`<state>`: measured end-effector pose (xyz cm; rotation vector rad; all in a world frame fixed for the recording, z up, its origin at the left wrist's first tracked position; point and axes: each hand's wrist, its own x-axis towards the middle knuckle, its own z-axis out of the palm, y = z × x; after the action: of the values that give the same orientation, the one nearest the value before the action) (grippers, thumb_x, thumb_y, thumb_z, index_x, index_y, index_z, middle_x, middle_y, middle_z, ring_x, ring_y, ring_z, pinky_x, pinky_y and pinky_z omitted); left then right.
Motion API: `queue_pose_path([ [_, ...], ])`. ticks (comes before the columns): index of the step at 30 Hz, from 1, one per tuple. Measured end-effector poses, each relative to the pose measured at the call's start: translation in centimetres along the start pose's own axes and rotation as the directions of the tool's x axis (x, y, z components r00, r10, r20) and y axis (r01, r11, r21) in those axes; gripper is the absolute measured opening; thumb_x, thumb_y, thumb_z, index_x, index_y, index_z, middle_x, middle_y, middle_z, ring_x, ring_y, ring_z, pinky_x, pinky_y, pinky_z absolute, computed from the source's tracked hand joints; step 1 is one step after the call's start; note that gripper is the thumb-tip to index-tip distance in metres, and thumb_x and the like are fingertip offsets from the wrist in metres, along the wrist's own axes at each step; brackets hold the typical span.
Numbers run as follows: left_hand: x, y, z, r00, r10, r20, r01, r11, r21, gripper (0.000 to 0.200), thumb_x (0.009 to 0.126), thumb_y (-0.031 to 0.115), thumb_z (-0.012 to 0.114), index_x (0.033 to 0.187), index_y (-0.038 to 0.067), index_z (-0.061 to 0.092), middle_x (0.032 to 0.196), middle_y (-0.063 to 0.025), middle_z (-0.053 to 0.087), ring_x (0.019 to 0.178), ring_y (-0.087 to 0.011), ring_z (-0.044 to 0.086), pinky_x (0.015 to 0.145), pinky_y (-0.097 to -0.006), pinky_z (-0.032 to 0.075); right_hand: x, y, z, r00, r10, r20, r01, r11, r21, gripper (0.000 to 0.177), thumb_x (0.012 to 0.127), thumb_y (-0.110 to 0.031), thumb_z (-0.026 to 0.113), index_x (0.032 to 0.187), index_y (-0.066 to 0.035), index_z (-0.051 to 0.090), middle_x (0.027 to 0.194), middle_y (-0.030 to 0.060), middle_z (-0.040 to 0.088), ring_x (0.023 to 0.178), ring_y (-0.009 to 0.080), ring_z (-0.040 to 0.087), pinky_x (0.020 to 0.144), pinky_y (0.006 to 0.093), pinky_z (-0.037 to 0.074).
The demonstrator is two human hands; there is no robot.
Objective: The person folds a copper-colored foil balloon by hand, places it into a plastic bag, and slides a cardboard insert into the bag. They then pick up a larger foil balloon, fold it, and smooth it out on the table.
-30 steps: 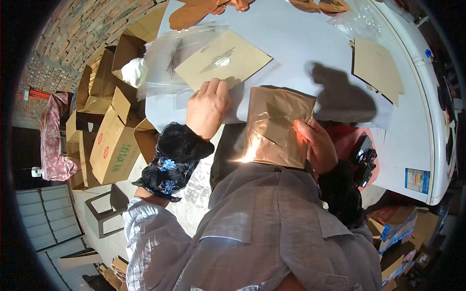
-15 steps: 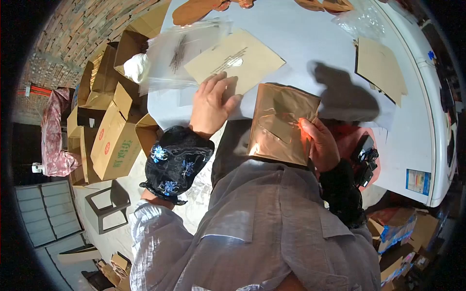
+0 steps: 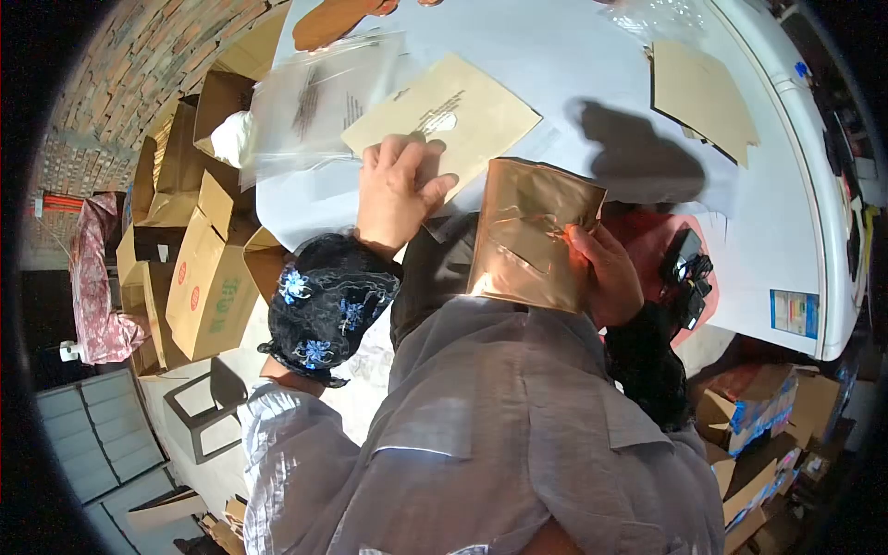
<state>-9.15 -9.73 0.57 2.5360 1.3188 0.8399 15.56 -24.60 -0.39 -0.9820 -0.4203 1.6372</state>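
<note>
My left hand (image 3: 396,194) rests on the near left edge of a cream-coloured card (image 3: 453,111) with printed text, its fingers bent over the card and its thumb apart. Under and beside the card lie clear plastic bags (image 3: 319,102) in a stack. My right hand (image 3: 610,273) holds a copper-coloured shiny packet (image 3: 532,236) at its right edge, with the thumb on top; the fingers beneath are hidden. The packet is over the near edge of the white table (image 3: 555,55), above my lap.
Cardboard boxes (image 3: 213,277) stand at the left, near a grey stool (image 3: 205,407). A stack of cream cards (image 3: 703,97) and crumpled clear plastic (image 3: 657,20) lie at the table's right. Black adapters (image 3: 689,277) sit on a red seat.
The view has shifted slightly, so the table items appear further left and up. My left hand's fingers are more bent on the card. The packet stays in my right hand.
</note>
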Motion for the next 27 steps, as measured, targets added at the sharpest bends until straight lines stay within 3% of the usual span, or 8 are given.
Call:
queue_pose_path([
  [4,0.1,0.6,-0.1,0.999,0.031,-0.023,-0.031,1.0,-0.005,0.032,0.078,0.026,0.072,0.107,0.014,0.067,0.106,-0.0072,0.057,0.097,-0.0345,0.05,0.084,-0.0436,0.043,0.0,0.3,0.3,0.998,-0.041,0.037,0.039,0.998,0.046,0.036,0.097,-0.022,0.055,0.126,-0.001,0.052,0.116,0.008,0.062,0.104,0.0172,0.06,0.091,0.0325,0.049],
  [12,0.7,1.8,-0.8,1.0,0.011,0.003,-0.011,0.999,-0.033,0.016,0.085,0.02,0.065,0.097,0.011,0.068,0.095,-0.0089,0.062,0.092,-0.0348,0.054,0.081,-0.0423,0.045,-0.2,-0.5,1.2,0.993,-0.056,0.108,0.067,0.992,-0.108,0.038,0.098,-0.025,0.052,0.127,0.0,0.051,0.12,0.0084,0.06,0.108,0.0175,0.059,0.094,0.0318,0.047],
  [18,1.2,2.1,-1.1,0.999,-0.026,0.026,0.028,0.995,-0.091,0.014,0.088,0.02,0.065,0.093,0.007,0.067,0.092,-0.0113,0.064,0.087,-0.034,0.056,0.08,-0.0409,0.045,0.1,-0.2,0.5,0.999,0.005,0.049,-0.005,1.0,0.011,0.038,0.099,-0.025,0.051,0.129,0.0,0.049,0.121,0.0088,0.06,0.108,0.0179,0.06,0.095,0.033,0.047],
  [21,1.1,2.4,-0.9,0.998,-0.033,0.053,0.039,0.992,-0.118,0.014,0.087,0.019,0.066,0.092,0.007,0.067,0.09,-0.0111,0.063,0.085,-0.0333,0.056,0.078,-0.0408,0.045,0.7,-0.2,0.6,0.998,-0.065,0.006,0.064,0.996,0.061,0.038,0.1,-0.024,0.049,0.13,0.0,0.048,0.121,0.0085,0.06,0.109,0.0171,0.059,0.096,0.0332,0.046],
  [26,1.0,3.3,-1.4,0.995,-0.046,0.088,0.059,0.986,-0.154,0.014,0.087,0.019,0.066,0.092,0.007,0.067,0.088,-0.0113,0.062,0.084,-0.0329,0.057,0.077,-0.0405,0.046,1.3,0.2,-0.1,0.938,-0.343,0.045,0.341,0.898,-0.277,0.031,0.1,-0.015,0.048,0.127,-0.002,0.052,0.122,0.0067,0.059,0.11,0.0127,0.055,0.096,0.0286,0.044],
  [27,0.9,3.5,-1.5,0.995,-0.035,0.09,0.049,0.987,-0.154,0.014,0.087,0.019,0.066,0.092,0.006,0.067,0.088,-0.0113,0.062,0.084,-0.0331,0.057,0.077,-0.0405,0.046,1.4,0.4,0.0,0.918,-0.392,0.065,0.394,0.878,-0.272,0.029,0.1,-0.014,0.048,0.126,-0.002,0.053,0.122,0.0062,0.059,0.11,0.0114,0.055,0.096,0.0271,0.044],
])
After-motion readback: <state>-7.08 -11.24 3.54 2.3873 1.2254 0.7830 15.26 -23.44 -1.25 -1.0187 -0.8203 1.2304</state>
